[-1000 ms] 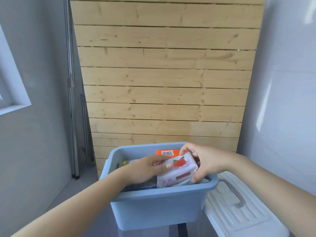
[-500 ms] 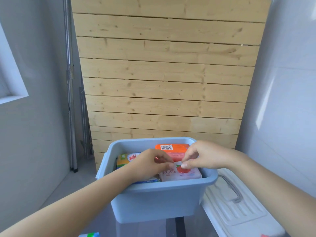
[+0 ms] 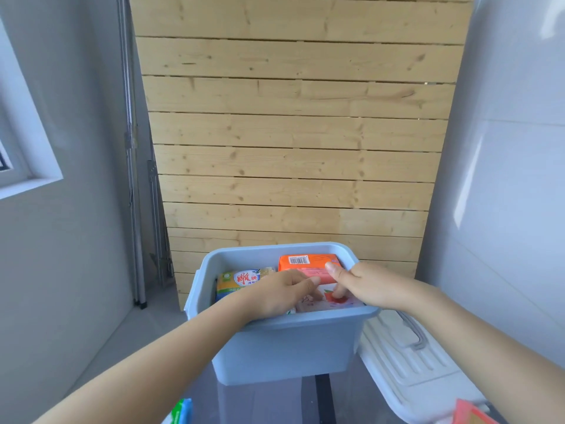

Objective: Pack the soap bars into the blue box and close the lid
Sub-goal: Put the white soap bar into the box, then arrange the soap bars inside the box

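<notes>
Inside the smooth rectangular blue box (image 3: 284, 347), both hands (image 3: 324, 289) press glossy wrapped soap bars (image 3: 336, 298).

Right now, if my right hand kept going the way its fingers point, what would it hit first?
Probably the left hand: the right hand points left across the white-and-pink soap bar, and their fingertips nearly meet, though depth is unclear.

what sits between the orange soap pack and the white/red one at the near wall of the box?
In the head view, a pink soap bar lies between the orange pack and the white and red pack, partly covered by both hands.
</notes>
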{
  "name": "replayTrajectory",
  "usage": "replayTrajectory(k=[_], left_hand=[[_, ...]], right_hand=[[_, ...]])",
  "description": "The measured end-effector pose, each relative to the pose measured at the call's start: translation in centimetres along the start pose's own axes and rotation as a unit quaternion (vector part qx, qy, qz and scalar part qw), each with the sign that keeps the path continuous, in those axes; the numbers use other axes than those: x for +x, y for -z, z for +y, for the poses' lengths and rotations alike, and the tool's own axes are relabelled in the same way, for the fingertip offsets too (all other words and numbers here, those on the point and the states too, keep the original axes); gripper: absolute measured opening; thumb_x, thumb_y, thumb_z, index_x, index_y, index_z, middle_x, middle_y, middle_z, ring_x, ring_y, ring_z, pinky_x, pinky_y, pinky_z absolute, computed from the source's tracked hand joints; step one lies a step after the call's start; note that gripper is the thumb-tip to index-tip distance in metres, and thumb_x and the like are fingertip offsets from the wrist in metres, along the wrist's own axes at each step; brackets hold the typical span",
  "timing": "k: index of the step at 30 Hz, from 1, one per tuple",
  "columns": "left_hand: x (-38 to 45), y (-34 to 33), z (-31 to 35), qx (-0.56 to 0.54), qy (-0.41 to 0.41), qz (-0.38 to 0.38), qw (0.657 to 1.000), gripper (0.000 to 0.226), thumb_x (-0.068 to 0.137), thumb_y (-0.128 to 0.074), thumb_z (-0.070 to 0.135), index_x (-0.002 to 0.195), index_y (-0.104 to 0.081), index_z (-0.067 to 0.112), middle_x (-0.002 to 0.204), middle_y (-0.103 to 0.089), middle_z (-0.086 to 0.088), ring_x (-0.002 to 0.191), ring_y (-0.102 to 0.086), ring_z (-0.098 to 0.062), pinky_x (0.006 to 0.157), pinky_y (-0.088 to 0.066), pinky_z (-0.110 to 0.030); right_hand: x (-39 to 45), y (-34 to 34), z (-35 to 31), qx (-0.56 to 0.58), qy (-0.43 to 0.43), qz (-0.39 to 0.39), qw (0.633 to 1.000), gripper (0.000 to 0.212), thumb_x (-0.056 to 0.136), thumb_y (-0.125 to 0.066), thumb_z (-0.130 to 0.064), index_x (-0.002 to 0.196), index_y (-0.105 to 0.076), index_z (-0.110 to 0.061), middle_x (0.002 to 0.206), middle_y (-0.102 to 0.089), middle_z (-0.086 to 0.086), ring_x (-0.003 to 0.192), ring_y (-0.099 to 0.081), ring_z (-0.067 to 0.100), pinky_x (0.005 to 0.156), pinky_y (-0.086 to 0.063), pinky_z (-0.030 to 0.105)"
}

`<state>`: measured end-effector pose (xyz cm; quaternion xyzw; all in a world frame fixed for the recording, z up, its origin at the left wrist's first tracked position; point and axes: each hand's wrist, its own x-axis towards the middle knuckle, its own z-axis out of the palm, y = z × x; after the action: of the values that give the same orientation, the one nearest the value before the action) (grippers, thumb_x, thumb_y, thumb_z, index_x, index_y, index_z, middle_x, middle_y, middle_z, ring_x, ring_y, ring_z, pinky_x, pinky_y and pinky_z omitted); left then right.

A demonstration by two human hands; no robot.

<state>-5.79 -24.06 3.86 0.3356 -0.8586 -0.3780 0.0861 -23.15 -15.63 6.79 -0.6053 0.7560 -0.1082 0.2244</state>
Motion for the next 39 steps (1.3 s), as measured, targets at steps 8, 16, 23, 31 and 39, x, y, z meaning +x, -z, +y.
replayTrajectory(k=[8,16,23,31,39], left_hand=[[-5.3,-2.0,4.5,-0.025,-0.055,0.135,0.989,0.03,0.094,-0.043,0.045,0.107,-0.064,0.029,0.094,-0.064,0.011,0.082,-0.056,-0.011,0.067,-0.045,-0.027],[-7.7,-9.9,7.4,-0.06,-0.125,0.125,0.982,0.023,0.09,-0.054,0.027,0.11,-0.064,0.035,0.125,-0.057,0.011,0.118,-0.045,-0.001,0.096,-0.032,-0.012],[-4.8,-16.0,8.9,-0.129,-0.075,0.007,0.989,0.025,0.09,-0.053,0.024,0.11,-0.065,0.033,0.115,-0.064,0.016,0.103,-0.055,0.007,0.083,-0.038,-0.009],[-2.3,-21.4,8.8,-0.164,-0.005,-0.059,0.985,0.025,0.092,-0.051,0.021,0.114,-0.063,0.022,0.114,-0.066,0.005,0.09,-0.065,-0.006,0.071,-0.048,-0.015],[-2.8,-21.9,8.8,-0.188,-0.003,-0.042,0.981,0.023,0.091,-0.052,0.016,0.108,-0.065,0.025,0.111,-0.066,0.005,0.086,-0.062,-0.005,0.078,-0.05,-0.016]], right_hand=[[-6.7,-1.0,1.3,0.321,0.083,0.115,0.936,0.031,0.098,-0.038,-0.032,0.11,-0.065,-0.023,0.101,-0.068,-0.01,0.081,-0.066,-0.009,0.067,-0.045,0.001],[-14.9,-4.0,8.1,0.375,0.018,0.192,0.907,0.017,0.089,-0.059,-0.013,0.099,-0.069,-0.022,0.097,-0.073,-0.004,0.088,-0.069,0.01,0.078,-0.054,0.019],[-17.2,-7.4,14.8,0.294,-0.066,0.189,0.935,0.022,0.082,-0.067,-0.009,0.092,-0.069,-0.029,0.094,-0.072,-0.008,0.089,-0.067,0.009,0.067,-0.051,0.014],[-16.9,-8.9,17.4,0.024,-0.106,0.097,0.989,0.065,0.057,-0.074,-0.052,0.118,-0.058,-0.039,0.109,-0.06,-0.013,0.104,-0.055,0.014,0.085,-0.042,0.029],[-17.3,-9.4,16.9,0.103,-0.113,0.105,0.983,0.074,0.056,-0.073,-0.035,0.125,-0.047,-0.047,0.112,-0.063,-0.016,0.098,-0.061,0.007,0.084,-0.053,0.032]])
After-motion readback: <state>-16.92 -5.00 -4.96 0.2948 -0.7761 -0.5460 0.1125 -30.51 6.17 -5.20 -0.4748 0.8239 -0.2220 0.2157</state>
